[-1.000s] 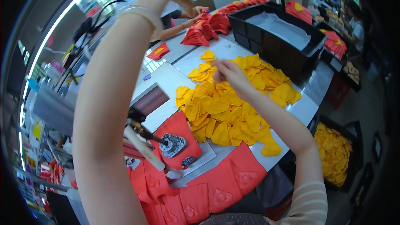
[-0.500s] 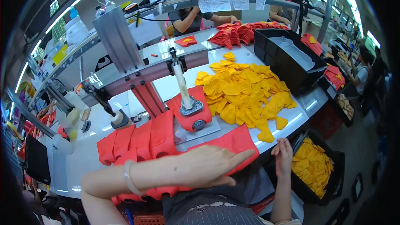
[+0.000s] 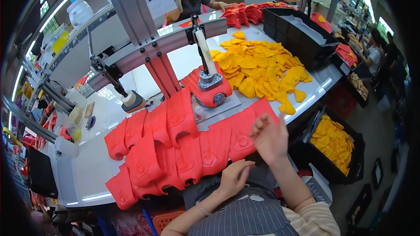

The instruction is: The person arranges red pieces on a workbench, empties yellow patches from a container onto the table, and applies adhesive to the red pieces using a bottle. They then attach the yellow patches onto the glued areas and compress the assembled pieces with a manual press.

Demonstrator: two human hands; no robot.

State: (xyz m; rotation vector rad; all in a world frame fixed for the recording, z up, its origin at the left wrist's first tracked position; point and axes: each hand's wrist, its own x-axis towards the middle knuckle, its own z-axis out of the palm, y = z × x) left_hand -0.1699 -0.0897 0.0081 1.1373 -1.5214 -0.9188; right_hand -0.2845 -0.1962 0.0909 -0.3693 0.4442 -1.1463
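Observation:
My left hand (image 3: 236, 176) is over my apron at the near edge of the table, thumb and fingers apart, with nothing visible in it. Raised to its right, my right hand (image 3: 271, 139) has loosely bent fingers and holds nothing that I can see. Behind it and nearest to it lie overlapping red fabric pieces (image 3: 243, 142) with raised round marks. More red pieces (image 3: 142, 164) are laid out in rows to the left. Beyond them, a grey-speckled press pad (image 3: 211, 81) on a metal arm sits over a red piece (image 3: 222, 91) on a small platform.
A heap of yellow fabric pieces (image 3: 258, 67) covers the table's right side. Below the right edge, a black crate (image 3: 356, 166) holds more yellow pieces. A black bin (image 3: 284, 39) stands at the back right. A second press pad (image 3: 131, 101) hangs left; across the table sits another person (image 3: 195, 5).
My left arm has drawn back from across the red pieces towards my body, uncovering them. My right hand has risen and moved left. The view has shifted too.

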